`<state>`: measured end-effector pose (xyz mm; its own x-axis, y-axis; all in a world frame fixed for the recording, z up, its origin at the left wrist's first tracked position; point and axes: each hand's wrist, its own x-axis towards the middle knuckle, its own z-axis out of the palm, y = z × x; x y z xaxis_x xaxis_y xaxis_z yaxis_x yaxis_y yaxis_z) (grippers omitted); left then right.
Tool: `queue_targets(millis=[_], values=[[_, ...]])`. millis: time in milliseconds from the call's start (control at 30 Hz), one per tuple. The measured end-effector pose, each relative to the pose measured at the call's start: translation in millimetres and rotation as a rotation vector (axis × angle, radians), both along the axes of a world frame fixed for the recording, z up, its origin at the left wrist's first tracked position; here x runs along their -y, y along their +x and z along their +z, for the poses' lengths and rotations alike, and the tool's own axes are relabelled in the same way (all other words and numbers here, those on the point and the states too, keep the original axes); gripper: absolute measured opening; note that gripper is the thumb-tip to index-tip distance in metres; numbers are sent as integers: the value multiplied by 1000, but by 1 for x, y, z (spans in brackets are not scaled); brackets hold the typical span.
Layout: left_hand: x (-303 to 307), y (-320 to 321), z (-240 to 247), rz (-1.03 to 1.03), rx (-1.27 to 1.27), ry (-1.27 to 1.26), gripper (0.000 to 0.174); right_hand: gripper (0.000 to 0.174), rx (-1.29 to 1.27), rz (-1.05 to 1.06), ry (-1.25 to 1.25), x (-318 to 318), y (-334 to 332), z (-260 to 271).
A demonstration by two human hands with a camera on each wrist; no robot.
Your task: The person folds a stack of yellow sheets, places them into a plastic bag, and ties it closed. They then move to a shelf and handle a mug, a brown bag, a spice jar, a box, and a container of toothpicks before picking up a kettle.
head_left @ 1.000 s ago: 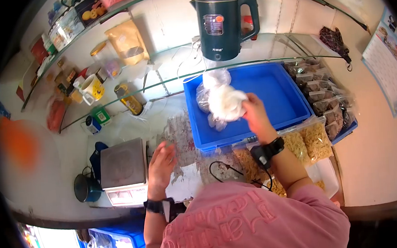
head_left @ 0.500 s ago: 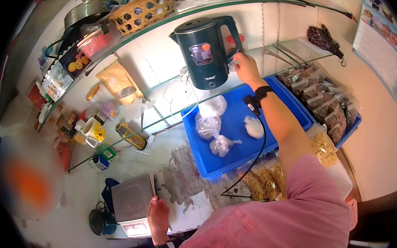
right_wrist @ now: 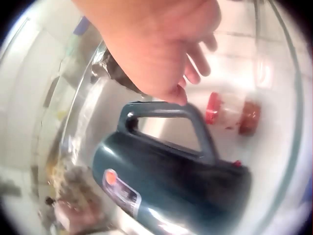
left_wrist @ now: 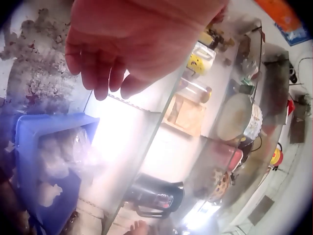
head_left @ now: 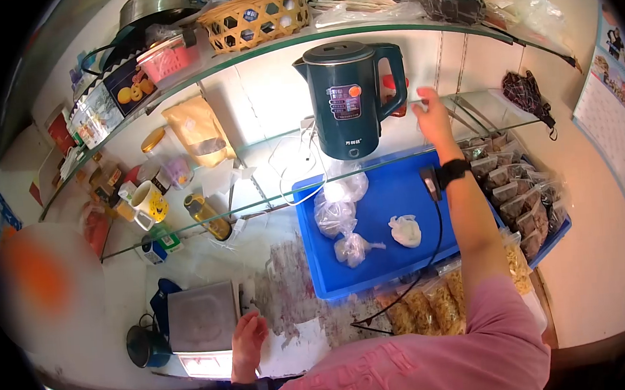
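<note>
My right hand is raised just right of the handle of a dark green electric kettle, its fingers relaxed and holding nothing. The kettle stands on a glass shelf, and behind its handle is a red-lidded jar. Beside the kitchen scale, my left hand hovers low over the worktop with loosely bent fingers and nothing in them. Below the shelf lies a blue tray holding knotted clear bags on its left side and a small white bag near its middle.
Packets of dark dried goods line the tray's right side, with bags of yellowish pieces in front. A black cable hangs from the right wristband. Left of the kettle, the shelf carries a brown pouch and a mug.
My right hand held the white bag over the tray, let it go there, reached up by the kettle handle and has shifted slightly away from it. My left hand came lower beside the scale.
</note>
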<state>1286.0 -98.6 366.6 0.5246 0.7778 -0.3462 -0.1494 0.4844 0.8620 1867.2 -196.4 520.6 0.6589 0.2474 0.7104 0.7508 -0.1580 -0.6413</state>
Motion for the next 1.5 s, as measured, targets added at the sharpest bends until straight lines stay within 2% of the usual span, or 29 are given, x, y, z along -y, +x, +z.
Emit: queue_targets(millis=[67,133,167,233,267,300,333,367,400,467,533,567,600,667,700,733,800,867,933,967,1033,1067,1133,1200,1267,1333,1433,1500], values=[[-8,14,12,-48,-33,46,23,37,41,-6,95,-13,28,9],[-13,23,18,-80,-53,103,24,40,-25,-169,79,-24,53,23],[-13,26,18,-121,-52,108,25,47,6,-252,-19,-32,80,13],[-10,27,19,-95,-20,109,25,75,-73,-177,-181,-52,127,-13],[-6,26,20,-127,-64,98,26,87,23,-146,-295,-55,131,-19],[-1,26,19,-150,-103,83,27,97,-38,-62,-361,-58,123,-18],[3,24,15,-67,-67,68,27,101,-218,136,-381,-52,96,-1],[5,19,11,-99,-144,72,28,105,-121,36,-504,-62,119,-15],[6,14,8,-144,-226,73,29,99,33,61,-384,-66,121,-28],[10,7,6,-108,-242,54,30,97,-455,399,-247,-75,144,-23],[10,1,-2,-65,-207,46,30,99,-70,-92,-401,-77,143,-32],[11,2,-3,-62,-200,32,30,107,-82,-228,-432,-65,88,-5],[11,0,-2,-55,-196,45,29,107,-75,-230,-441,-63,101,-13],[13,-3,0,-50,-188,48,27,102,-92,-31,164,-53,131,-36],[14,-4,1,-45,-183,66,30,98,-111,8,268,-37,126,-28],[14,-5,3,-40,-178,85,33,98,-106,9,259,-20,118,-22],[4,-11,3,-48,-165,80,33,89,-245,23,441,15,100,-8],[-16,-19,-6,-160,-243,252,30,85,-233,71,433,48,41,18],[-33,-20,11,-141,-250,389,25,81,-229,117,426,61,-26,45],[-41,-18,25,-142,-251,381,25,76,-285,271,336,63,-57,56],[-54,-10,56,-134,-230,557,24,68,-360,560,174,57,-111,69],[-60,-6,63,-143,-237,558,24,65,-377,698,102,43,-134,75],[-71,1,73,-208,-160,669,24,70,-453,974,128,-1,-175,75],[-69,-1,80,-272,-134,659,26,70,-510,1136,4,-72,-236,78],[-62,-14,81,-326,-105,647,28,73,-518,1165,-75,-129,-272,77],[-55,-37,76,-393,-202,693,30,77,-470,1122,-29,-198,-293,62],[-58,-87,49,-406,-298,737,32,77,-436,1011,14,-291,-316,39],[-61,-125,27,-369,-301,646,31,77,-402,973,22,-329,-329,24]])
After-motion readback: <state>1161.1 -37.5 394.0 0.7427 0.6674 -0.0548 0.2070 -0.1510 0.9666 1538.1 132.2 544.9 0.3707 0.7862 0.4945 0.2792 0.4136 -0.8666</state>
